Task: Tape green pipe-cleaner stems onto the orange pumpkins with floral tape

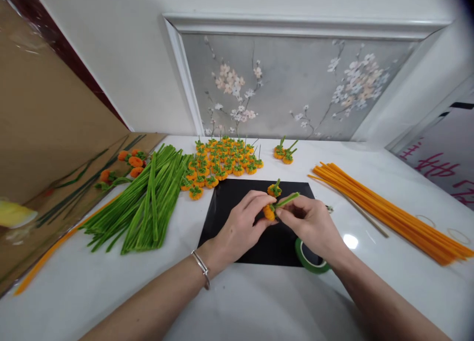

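Note:
Over a black mat (pixel 222 207), my left hand (pixel 240 225) pinches a small orange pipe-cleaner pumpkin (pixel 269 212) between thumb and fingers. My right hand (pixel 309 220) is closed at its green pipe-cleaner stem (pixel 289 199), which sticks out up and to the right. Just beyond the fingertips, a second pumpkin (pixel 274 190) with a green stem lies on the mat. A roll of green tape (pixel 313 269) rests partly under my right hand at the mat's edge. The exact contact of the right fingertips is partly hidden.
Many similar pumpkins (pixel 225 158) cluster behind the mat, and two more (pixel 288 158) sit apart. Green pipe cleaners (pixel 148 207) are piled on the left; an orange bundle (pixel 388 212) lies on the right. Cardboard (pixel 55 113) and orange flower-like pieces (pixel 135 162) are at far left.

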The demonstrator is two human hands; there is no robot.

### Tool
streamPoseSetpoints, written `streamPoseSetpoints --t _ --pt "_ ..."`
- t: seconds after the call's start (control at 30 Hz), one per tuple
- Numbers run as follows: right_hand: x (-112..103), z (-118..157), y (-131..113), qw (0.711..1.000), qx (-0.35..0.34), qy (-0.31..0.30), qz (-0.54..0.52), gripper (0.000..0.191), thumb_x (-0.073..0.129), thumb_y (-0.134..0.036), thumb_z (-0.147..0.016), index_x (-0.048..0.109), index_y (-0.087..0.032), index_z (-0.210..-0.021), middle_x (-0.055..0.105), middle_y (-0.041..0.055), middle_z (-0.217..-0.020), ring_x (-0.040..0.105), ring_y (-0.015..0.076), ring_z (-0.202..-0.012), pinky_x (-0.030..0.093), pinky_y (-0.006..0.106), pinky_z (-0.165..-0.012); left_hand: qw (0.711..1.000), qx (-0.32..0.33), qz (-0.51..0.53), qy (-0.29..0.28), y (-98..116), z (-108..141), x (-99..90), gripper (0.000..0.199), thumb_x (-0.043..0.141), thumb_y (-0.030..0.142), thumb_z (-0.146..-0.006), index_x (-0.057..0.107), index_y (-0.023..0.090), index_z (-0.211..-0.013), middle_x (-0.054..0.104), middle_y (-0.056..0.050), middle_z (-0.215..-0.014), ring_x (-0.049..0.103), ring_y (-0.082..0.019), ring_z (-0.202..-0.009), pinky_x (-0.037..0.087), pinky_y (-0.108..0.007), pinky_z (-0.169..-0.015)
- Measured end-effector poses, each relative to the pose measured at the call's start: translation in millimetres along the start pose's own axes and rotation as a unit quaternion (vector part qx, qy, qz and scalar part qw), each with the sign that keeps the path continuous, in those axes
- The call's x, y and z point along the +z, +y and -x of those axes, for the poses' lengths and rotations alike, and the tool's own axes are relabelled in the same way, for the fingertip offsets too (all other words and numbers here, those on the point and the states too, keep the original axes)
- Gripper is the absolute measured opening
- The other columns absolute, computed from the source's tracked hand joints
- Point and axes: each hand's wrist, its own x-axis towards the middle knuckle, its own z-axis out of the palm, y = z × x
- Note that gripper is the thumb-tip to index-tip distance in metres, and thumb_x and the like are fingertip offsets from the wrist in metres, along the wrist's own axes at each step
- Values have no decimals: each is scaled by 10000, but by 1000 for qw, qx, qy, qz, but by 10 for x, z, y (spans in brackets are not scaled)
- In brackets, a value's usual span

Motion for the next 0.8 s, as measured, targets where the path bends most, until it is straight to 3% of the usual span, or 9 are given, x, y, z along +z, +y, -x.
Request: streamPoseSetpoints --t 0.17,0.23,0.3,0.37,0.47,0.57,0.6,0.67,0.8 --pt "-31 -11 -9 997 50 -16 -60 154 621 -281 -744 658 -137 -703 554 -3 -592 439 110 -536 343 237 -487 999 30 -34 14 32 11 -2 405 603 90 -797 522 233 -1166 504 -90 -1127 533 -200 -1066 478 -371 -931" --pt "-58 -10 -14 997 38 -29 -61 145 622 -277 -746 654 -139 -717 538 -12 -592 434 107 -540 342 235 -489 999 -21 43 -14 57 -18 -29 468 691 143 -736 527 239 -1164 450 -105 -1239 499 -237 -1134 473 -398 -944" --pt "-91 -10 -21 997 18 -43 -54 136 621 -272 -750 649 -141 -726 532 -14 -608 437 106 -550 347 235 -498 978 -108 171 -47 67 -61 -67 494 735 236 -706 531 230 -1156 424 -110 -1295 496 -250 -1144 482 -391 -930" --pt "-119 -13 -28 997 5 -54 -48 130 621 -268 -755 646 -143 -728 528 -16 -614 438 105 -554 351 236 -506 922 -216 315 -69 51 -103 -109 379 645 356 -793 542 203 -1125 482 -110 -1238 539 -227 -1082 498 -371 -892" --pt "-131 -17 -36 996 -3 -75 -49 125 617 -261 -762 651 -144 -735 555 -5 -636 466 113 -575 370 242 -528 802 -356 467 -106 -6 -135 -161 315 461 431 -899 560 169 -1043 583 -91 -1040 609 -183 -919 524 -366 -812" --pt "-108 -20 -39 995 -4 -87 -54 124 608 -258 -764 651 -144 -740 589 12 -675 503 128 -610 394 253 -560 734 -412 518 -150 -43 -129 -182 262 560 374 -859 565 163 -1013 612 -59 -900 638 -169 -822 533 -348 -762" --pt "-96 -21 -38 995 -3 -86 -51 125 605 -258 -764 648 -144 -739 585 10 -667 503 129 -608 394 253 -560 732 -414 519 -154 -44 -125 -178 251 602 343 -835 569 161 -1004 612 -49 -878 639 -161 -810 526 -338 -768" --pt "-73 -24 -31 996 3 -75 -38 127 599 -262 -763 639 -146 -731 558 -5 -633 481 121 -585 379 247 -541 761 -393 497 -140 -30 -117 -153 242 674 275 -779 581 156 -968 607 -27 -867 623 -129 -794 502 -303 -792" --pt "-43 -31 -8 998 13 -56 -3 145 592 -259 -754 591 -156 -652 510 -25 -587 434 108 -552 346 237 -513 889 -291 337 -103 26 -104 -79 251 709 147 -707 586 159 -926 580 -6 -883 554 -101 -803 451 -244 -777"
